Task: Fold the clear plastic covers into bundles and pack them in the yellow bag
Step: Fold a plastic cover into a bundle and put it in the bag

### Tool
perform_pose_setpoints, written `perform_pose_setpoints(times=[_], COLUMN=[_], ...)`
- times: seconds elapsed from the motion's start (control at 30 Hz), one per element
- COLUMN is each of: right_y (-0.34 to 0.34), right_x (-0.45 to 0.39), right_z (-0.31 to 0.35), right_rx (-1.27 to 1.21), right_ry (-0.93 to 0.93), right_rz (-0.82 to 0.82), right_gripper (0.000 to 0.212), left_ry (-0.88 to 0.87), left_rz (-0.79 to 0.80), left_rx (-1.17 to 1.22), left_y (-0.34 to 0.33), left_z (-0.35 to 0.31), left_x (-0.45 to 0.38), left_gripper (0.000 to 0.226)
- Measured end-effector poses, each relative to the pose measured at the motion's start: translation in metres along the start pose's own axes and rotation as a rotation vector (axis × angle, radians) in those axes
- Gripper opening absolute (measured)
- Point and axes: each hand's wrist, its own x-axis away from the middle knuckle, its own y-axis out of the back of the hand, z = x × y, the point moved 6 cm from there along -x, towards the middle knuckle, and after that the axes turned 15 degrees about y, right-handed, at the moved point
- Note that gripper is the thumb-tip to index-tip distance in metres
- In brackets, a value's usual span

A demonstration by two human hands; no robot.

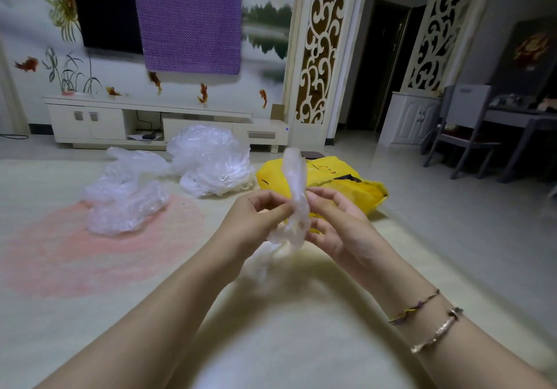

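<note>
- At far left on the floor (452,208) a pale pink round patch (99,250) shows on the light surface, and a crumpled clear plastic cover (126,196) lies on its upper edge, loose and unfolded.
- Just right of that, nearer the low white TV cabinet (90,120), sits a second, bigger heap of clear plastic (211,159), puffed up and not bundled; the two heaps touch or nearly touch (hard to tell which).
- The left hand (256,217) is raised in the middle of the view, thumb and fingers pinched closed on the twisted plastic cover (297,196) at about its midpoint.
- That cover is rolled into a narrow rope standing nearly upright between both hands; its upper end pokes above the fingers, and its lower end hangs as a loose, blurred tail below the palms.
- The right hand (334,223) closes on the same rope from the other side, fingertips meeting the left hand's at the plastic. Two thin bracelets (428,319) circle the right forearm.
- Behind the hands, to the right of the plastic heaps, the yellow bag (340,184) lies on the floor, partly hidden by the rope and fingers; whether its mouth is open I cannot tell.
- Far right, a grey chair (464,129) stands at a table, well apart from the bag.
</note>
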Motion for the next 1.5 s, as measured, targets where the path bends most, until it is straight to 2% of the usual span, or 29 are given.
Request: perform_pose_setpoints(times=[0.07, 0.13, 0.27, 0.37, 0.5, 0.53, 0.67, 0.77, 0.87, 0.93, 1.03, 1.13, 1.2, 1.23, 1.33, 1.4, 1.47, 1.5], right_y=[-0.004, -0.005, 0.008, 0.011, 0.008, 0.006, 0.007, 0.022, 0.037, 0.044, 0.048, 0.047, 0.044, 0.041, 0.033, 0.031, 0.032, 0.034], right_x=[0.002, 0.002, -0.005, -0.004, -0.003, -0.003, -0.001, -0.003, -0.003, -0.002, 0.0, -0.001, -0.003, -0.004, -0.002, -0.002, -0.003, -0.004], right_z=[-0.002, -0.006, -0.01, -0.007, -0.001, 0.0, 0.002, 0.006, 0.008, 0.008, 0.009, 0.012, 0.012, 0.011, 0.013, 0.016, 0.019, 0.02], right_rx=[0.004, 0.024, 0.08, 0.147, 0.272, 0.275, 0.27, 0.224, 0.113, 0.087, 0.131, 0.158, 0.165, 0.162, 0.182, 0.238, 0.284, 0.315], right_ry=[-0.016, -0.016, 0.032, 0.079, 0.127, 0.13, 0.133, 0.151, 0.141, 0.134, 0.137, 0.138, 0.085, 0.046, -0.023, -0.028, -0.024, -0.021], right_rz=[0.039, 0.055, -0.054, -0.059, -0.077, -0.076, -0.09, -0.229, -0.389, -0.46, -0.505, -0.455, -0.376, -0.321, -0.146, -0.049, 0.015, 0.022], right_gripper=[0.045, 0.036, 0.025, 0.041, 0.012, 0.01, 0.022, 0.019, 0.017, 0.018, 0.02, 0.016, 0.023, 0.026, 0.017, 0.015, 0.016, 0.018], left_ry=[-0.016, -0.037, -0.01, 0.034, -0.04, -0.059, -0.048, -0.018, -0.019, -0.011, 0.063, 0.184, 0.253, 0.282, 0.384, 0.449, 0.486, 0.48], left_rz=[0.022, 0.076, 0.125, 0.095, -0.026, -0.059, -0.129, -0.215, -0.188, -0.239, -0.291, -0.262, -0.202, -0.166, -0.064, 0.094, 0.226, 0.253], left_rx=[-0.011, -0.002, 0.017, 0.073, 0.062, 0.055, 0.094, 0.261, 0.511, 0.463, 0.256, 0.021, -0.03, 0.017, 0.287, 0.4, 0.338, 0.257], left_y=[-0.004, -0.009, -0.015, -0.018, -0.01, -0.005, 0.007, 0.017, 0.019, 0.019, 0.013, 0.006, 0.003, 0.001, -0.001, -0.003, -0.006, -0.008], left_z=[0.001, 0.003, 0.006, 0.009, 0.003, 0.002, 0.001, 0.002, -0.001, 0.0, 0.008, 0.021, 0.028, 0.028, 0.027, 0.027, 0.03, 0.031], left_x=[0.0, -0.001, 0.001, 0.002, 0.002, 0.001, -0.003, -0.005, -0.001, 0.001, 0.0, -0.005, -0.008, -0.009, -0.007, -0.009, -0.007, -0.005], left_gripper=[0.009, 0.017, 0.039, 0.026, 0.007, 0.009, 0.017, 0.02, 0.016, 0.013, 0.007, 0.005, 0.018, 0.028, 0.051, 0.077, 0.091, 0.084])
